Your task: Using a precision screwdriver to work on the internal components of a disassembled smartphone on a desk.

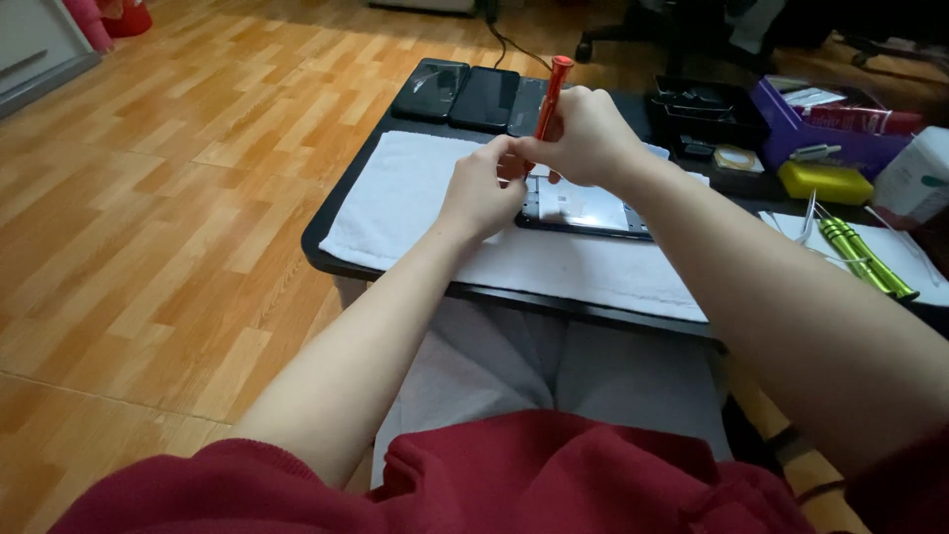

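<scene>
The right hand [583, 133] has its grip closed around an orange screwdriver [550, 94], held upright with its tip down on the opened phone [583, 210]. The left hand [481, 193] pinches at the phone's near-left corner, fingers closed on its edge — steadying it. The phone lies on a white towel [415, 193] on the black counter [326, 252]. Beyond the phone sit three dark phones [465, 91]; right of it, green screwdrivers [865, 257]. Keeping the driver vertical and pressing lightly would likely save the screw head.
</scene>
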